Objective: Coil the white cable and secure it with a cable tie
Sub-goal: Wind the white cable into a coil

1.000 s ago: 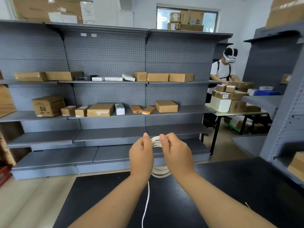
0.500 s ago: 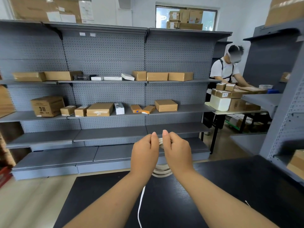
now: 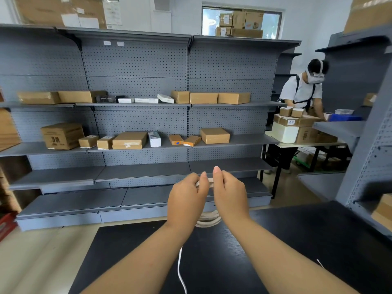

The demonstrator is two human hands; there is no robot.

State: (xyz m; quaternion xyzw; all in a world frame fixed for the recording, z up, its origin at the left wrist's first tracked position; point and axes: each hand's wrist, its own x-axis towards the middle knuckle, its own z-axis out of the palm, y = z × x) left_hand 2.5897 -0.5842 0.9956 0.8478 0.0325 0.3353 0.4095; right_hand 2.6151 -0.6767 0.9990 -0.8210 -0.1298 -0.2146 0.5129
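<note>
A white cable coil [image 3: 209, 219] hangs upright above the black table [image 3: 297, 240], held at its top between both hands. My left hand [image 3: 186, 200] grips the top of the coil, and my right hand [image 3: 230, 198] pinches the same spot from the other side. Most of the loop's top is hidden behind my fingers. A loose tail of the white cable [image 3: 180, 270] drops between my forearms toward the near edge. A thin white cable tie [image 3: 320, 263] lies on the table at the right.
Grey pegboard shelving [image 3: 137, 115] with several cardboard boxes stands beyond the table. Another shelf unit [image 3: 369, 145] stands close on the right. A person [image 3: 303, 96] works at a table with boxes at the back right.
My two hands have closed together at the top of the coil, hiding more of it. The loose tail has swung slightly. The person in the background has shifted.
</note>
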